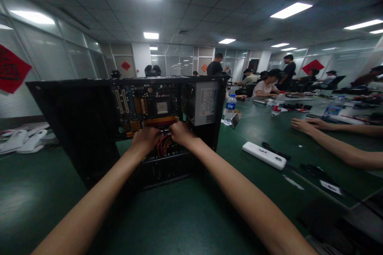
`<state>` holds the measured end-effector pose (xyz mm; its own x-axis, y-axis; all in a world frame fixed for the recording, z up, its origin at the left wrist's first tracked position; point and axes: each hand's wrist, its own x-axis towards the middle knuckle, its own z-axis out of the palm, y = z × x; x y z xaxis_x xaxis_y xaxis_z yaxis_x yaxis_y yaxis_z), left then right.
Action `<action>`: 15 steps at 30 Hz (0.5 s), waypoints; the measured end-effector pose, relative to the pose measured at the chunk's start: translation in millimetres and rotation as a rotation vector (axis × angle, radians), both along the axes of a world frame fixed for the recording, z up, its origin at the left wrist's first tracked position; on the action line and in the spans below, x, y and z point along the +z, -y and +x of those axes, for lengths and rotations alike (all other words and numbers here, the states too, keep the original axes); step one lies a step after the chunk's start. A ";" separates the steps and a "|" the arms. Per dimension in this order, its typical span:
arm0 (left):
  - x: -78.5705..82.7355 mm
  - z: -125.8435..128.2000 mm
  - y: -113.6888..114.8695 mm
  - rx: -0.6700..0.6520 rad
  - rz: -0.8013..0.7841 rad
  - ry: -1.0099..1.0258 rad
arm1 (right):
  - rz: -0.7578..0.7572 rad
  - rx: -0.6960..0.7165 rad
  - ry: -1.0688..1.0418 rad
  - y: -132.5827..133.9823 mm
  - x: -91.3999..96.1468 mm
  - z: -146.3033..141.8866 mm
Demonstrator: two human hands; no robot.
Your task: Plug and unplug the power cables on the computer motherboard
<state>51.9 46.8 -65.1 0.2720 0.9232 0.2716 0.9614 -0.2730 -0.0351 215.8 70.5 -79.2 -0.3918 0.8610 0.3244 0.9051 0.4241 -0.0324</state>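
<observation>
A black computer case (pixel 72 127) stands open-sided on the green table, its inside facing me. The motherboard (pixel 140 101) is at the back of it, with a pale square processor socket (pixel 162 107) and orange memory slots (pixel 161 120). My left hand (pixel 146 140) is inside the case at the lower edge of the board, fingers curled. Curled likewise, my right hand (pixel 181 132) sits at the right end of the orange slots. What the fingertips pinch is hidden and blurred. Red and yellow cables (pixel 164 144) bunch just below and between the hands.
A silver power supply (pixel 206 103) fills the case's upper right. To the right lie a white power bank (pixel 263 155) and black cables, with water bottles (pixel 230 107) behind. Another person's hands (pixel 306 125) rest on the table. White objects (pixel 28 139) lie at left.
</observation>
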 end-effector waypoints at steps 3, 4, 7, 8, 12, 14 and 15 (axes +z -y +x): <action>0.7 0.2 1.8 0.003 -0.012 0.006 | 0.002 0.010 -0.015 0.5 0.1 0.4; 1.2 0.1 2.4 0.005 -0.016 0.006 | 0.000 0.016 -0.020 0.4 -0.2 0.7; 1.9 -0.6 2.9 0.002 -0.009 -0.004 | -0.005 0.021 -0.032 -0.1 -1.4 1.6; 1.9 -0.9 2.6 0.001 -0.003 -0.009 | -0.009 0.022 -0.032 -0.1 -1.6 1.8; 1.1 -2.3 1.0 0.019 0.021 -0.027 | -0.021 0.027 -0.026 2.3 -0.4 1.4; 0.6 -2.8 0.7 0.033 0.021 -0.027 | -0.023 0.025 -0.027 4.4 1.1 1.3; 0.4 -3.0 0.7 0.033 0.019 -0.027 | -0.022 0.024 -0.029 5.2 1.7 1.6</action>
